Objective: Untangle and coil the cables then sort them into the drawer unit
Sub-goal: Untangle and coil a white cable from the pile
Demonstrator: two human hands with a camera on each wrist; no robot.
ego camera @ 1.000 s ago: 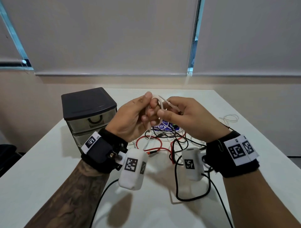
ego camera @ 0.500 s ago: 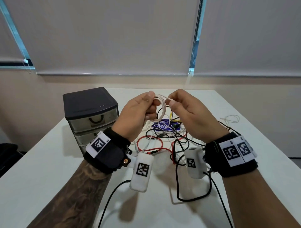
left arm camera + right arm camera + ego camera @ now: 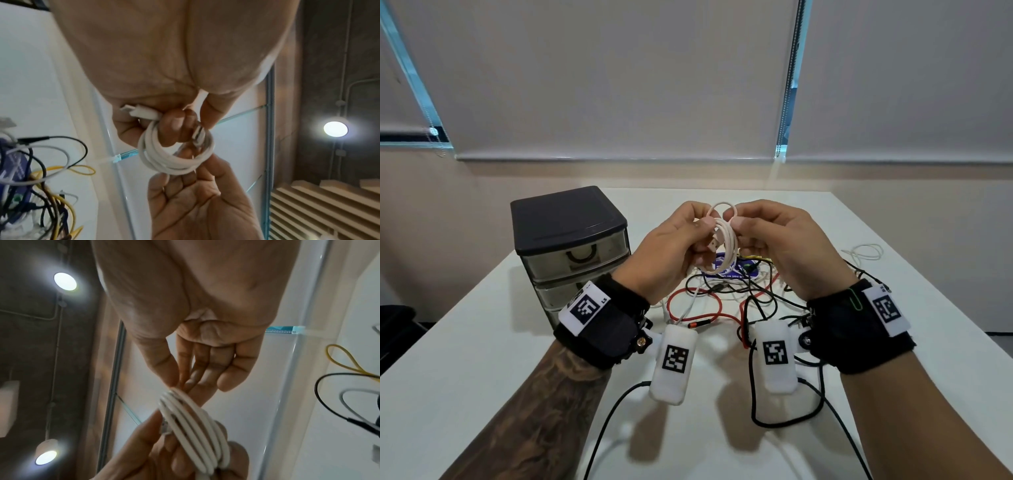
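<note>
A white USB cable (image 3: 726, 240) is wound into a small coil (image 3: 174, 155) of several turns, held up above the table between both hands. My left hand (image 3: 681, 246) grips the coil, fingers curled through the loops (image 3: 197, 433), with the USB plug (image 3: 714, 244) sticking out near my palm. My right hand (image 3: 763, 233) pinches the coil's top loop (image 3: 722, 207) between thumb and fingertips (image 3: 179, 382). Under the hands lies the tangle of black, red, yellow and white cables (image 3: 722, 298). The dark drawer unit (image 3: 571, 246) stands to the left, drawers closed.
A thin white cable (image 3: 864, 253) lies looped alone at the table's right side. A blue printed card (image 3: 729, 269) sits under the tangle. Black camera leads (image 3: 787, 421) trail from both wrists across the near table. The table's (image 3: 465, 359) far edge faces a blind-covered window.
Both hands have kept winding the white cable; the coil is now tighter with a small loop standing up on top, and the USB plug now shows by my left palm.
</note>
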